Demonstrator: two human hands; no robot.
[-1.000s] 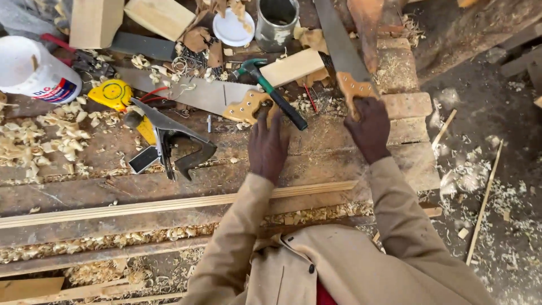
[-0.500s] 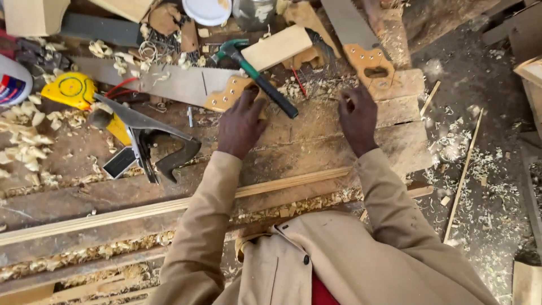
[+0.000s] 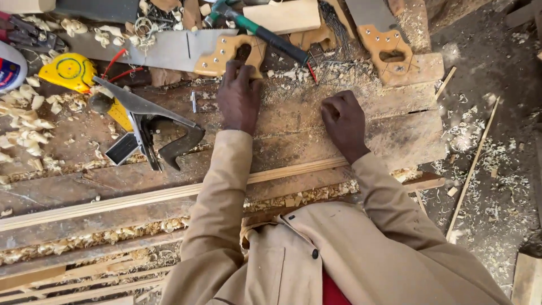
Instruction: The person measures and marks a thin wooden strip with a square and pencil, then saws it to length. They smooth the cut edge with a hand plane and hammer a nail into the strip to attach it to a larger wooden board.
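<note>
My left hand (image 3: 240, 96) lies on the workbench (image 3: 293, 141), its bent fingers on the lower edge of a handsaw's wooden handle (image 3: 223, 53). The saw's blade (image 3: 152, 51) stretches off to the left. To the right, my right hand (image 3: 343, 120) rests on the sawdust-covered boards as a loose fist, holding nothing. A hammer with a green and black handle (image 3: 271, 36) lies just past both hands. A second saw's wooden handle (image 3: 387, 48) sits at the far right of the bench.
A metal hand plane (image 3: 149, 127) and a yellow tape measure (image 3: 70, 70) lie to the left. A long wood strip (image 3: 141, 199) runs along the near side of the bench. Curled shavings (image 3: 22, 133) cover the left end, and a dirt floor (image 3: 491, 141) with scraps lies to the right.
My view has shifted downward and closer to the bench. My left hand has moved up to the saw handle, and my right hand has closed into a fist on the boards.
</note>
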